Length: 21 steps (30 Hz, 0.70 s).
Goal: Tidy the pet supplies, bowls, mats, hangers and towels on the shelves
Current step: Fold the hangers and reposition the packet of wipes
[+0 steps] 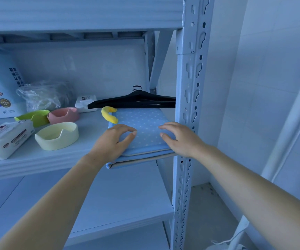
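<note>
Our hands lay on the folded blue dotted mat (pixel 143 123), which sat at the right end of the middle shelf (pixel 84 150), its front edge hanging over the shelf's front edge. Our left hand (pixel 115 139) had bent fingers and thumb on the mat's left side; we could not tell whether it gripped. Our right hand (pixel 179 138) rested flat near the right front corner, fingers relaxed. A yellow curved piece (pixel 109 114) touched the mat's back left corner, with black hangers (pixel 136 101) just behind. Leftward stood a cream bowl (pixel 57 135), a pink bowl (pixel 63 115) and a green bowl (pixel 34 117).
</note>
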{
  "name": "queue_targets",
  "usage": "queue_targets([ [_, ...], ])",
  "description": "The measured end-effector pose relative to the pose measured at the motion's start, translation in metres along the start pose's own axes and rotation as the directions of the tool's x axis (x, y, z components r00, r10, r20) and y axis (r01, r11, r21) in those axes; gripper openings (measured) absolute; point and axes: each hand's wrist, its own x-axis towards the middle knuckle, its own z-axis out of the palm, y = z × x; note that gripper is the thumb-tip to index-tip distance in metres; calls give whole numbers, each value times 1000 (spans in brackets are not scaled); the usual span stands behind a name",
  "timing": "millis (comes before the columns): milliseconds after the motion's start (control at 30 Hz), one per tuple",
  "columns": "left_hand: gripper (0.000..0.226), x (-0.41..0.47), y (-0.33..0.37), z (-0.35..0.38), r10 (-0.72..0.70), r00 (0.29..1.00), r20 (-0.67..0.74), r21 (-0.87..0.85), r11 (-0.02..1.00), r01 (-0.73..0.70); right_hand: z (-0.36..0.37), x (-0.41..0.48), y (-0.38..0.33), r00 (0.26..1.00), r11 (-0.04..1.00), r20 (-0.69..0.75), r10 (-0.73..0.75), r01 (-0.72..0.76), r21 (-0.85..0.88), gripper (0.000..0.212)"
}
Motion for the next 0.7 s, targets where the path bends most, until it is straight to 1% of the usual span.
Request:
queue_targets([
  [233,25,19,-12,-13,-26,997,-67,67,997,30,10,43,-7,998,998,-3,-67,67,-12,38],
  [467,28,67,-36,-25,17,995,-95,99,995,-7,21,98,-10,993,993,-43,-106,104,-57,40],
  [567,24,95,-52,-30,57,994,-93,79,996,-50,22,125,-11,991,991,-68,-118,113,-75,40],
  [700,19,134,-77,-38,75,991,-106,124,990,-62,21,162,-10,990,988,-71,-119,112,-103,40],
])
